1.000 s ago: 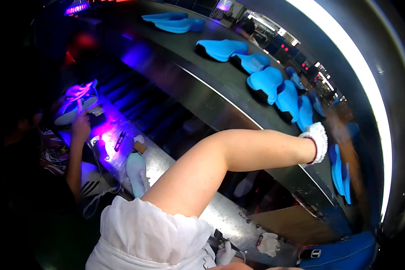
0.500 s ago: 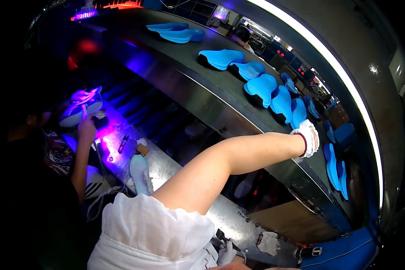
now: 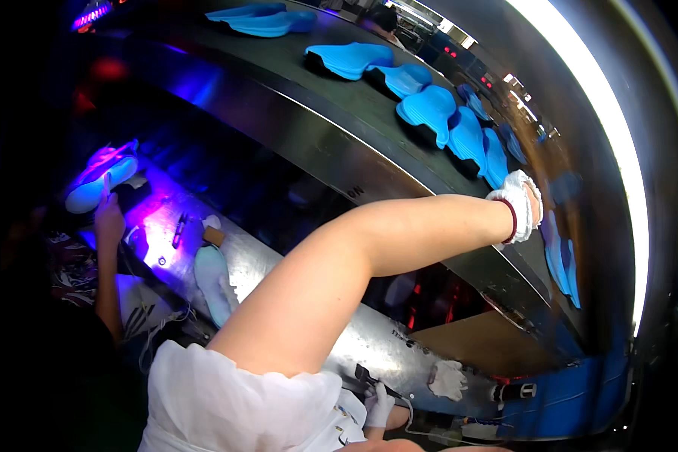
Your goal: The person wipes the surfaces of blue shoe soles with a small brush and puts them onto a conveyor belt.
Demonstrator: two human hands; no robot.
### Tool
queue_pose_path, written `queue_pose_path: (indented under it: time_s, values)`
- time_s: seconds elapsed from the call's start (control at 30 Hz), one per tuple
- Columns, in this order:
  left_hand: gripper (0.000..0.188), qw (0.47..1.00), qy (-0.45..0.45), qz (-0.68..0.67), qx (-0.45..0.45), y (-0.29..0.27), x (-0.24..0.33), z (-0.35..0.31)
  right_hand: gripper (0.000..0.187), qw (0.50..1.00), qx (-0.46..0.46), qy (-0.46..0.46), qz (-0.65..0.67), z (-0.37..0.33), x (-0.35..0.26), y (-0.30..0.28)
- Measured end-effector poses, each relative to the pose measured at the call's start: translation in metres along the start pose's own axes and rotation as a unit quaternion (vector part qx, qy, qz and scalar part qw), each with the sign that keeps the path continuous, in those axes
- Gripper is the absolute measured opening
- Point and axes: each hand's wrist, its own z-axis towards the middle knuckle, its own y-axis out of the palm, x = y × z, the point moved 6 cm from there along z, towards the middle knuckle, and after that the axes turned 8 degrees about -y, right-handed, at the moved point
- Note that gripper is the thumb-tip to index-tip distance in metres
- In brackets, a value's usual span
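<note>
My left arm reaches out to the right from a white sleeve, over the dark conveyor belt (image 3: pixel 354 98). On that arm my left hand (image 3: pixel 521 207) wears a white glove with a dark red band at the wrist. It hangs beside a row of blue shoe soles, nearest to one blue sole (image 3: pixel 496 160); its fingers are mostly hidden behind the glove. Low in the picture my right hand (image 3: pixel 380 405), also in a white glove, is closed around a black-headed brush (image 3: pixel 364 374) above the metal work table (image 3: pixel 346 339). Another white glove (image 3: pixel 448 380) lies on the table.
At left, a co-worker's hand (image 3: pixel 110 222) works with a slim tool on a shoe (image 3: pixel 102 184) under purple light. A pale shoe sole (image 3: pixel 214 280) lies on the table. A brown board (image 3: pixel 467 331) stands below the belt, whose metal side (image 3: pixel 324 143) separates it from the table.
The whole view has shifted, so most things sit further up and left. My left hand stays near the same blue sole. The co-worker's shoe has been turned, its sole lit blue.
</note>
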Motion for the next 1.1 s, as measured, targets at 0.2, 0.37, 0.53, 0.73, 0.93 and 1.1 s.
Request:
queue_pose_path:
  time_s: [0.2,0.37,0.53,0.73,0.93,1.1]
  values:
    - [0.028,0.994,-0.009,-0.043,0.101,-0.014,-0.032,-0.029,0.028,0.996,0.026,0.005,-0.086,0.006,0.007,-0.006]
    - [0.020,0.992,-0.005,-0.036,0.118,-0.008,-0.016,-0.034,0.022,1.000,0.017,-0.009,0.013,-0.002,0.000,0.012]
    - [0.021,0.978,-0.004,-0.061,0.198,-0.025,-0.023,-0.060,0.020,0.999,-0.002,-0.034,0.030,0.000,0.001,0.008]
    - [0.034,0.987,-0.033,-0.056,0.145,-0.028,-0.028,-0.042,0.026,0.999,0.010,-0.016,0.028,0.005,-0.002,0.019]
    - [0.028,0.996,0.006,0.015,0.087,-0.004,-0.021,-0.039,0.027,0.999,0.002,-0.014,0.053,0.002,0.003,0.007]
    - [0.028,0.994,0.012,0.024,0.105,0.002,-0.018,-0.034,0.029,0.998,0.011,-0.031,0.058,-0.004,-0.005,0.019]
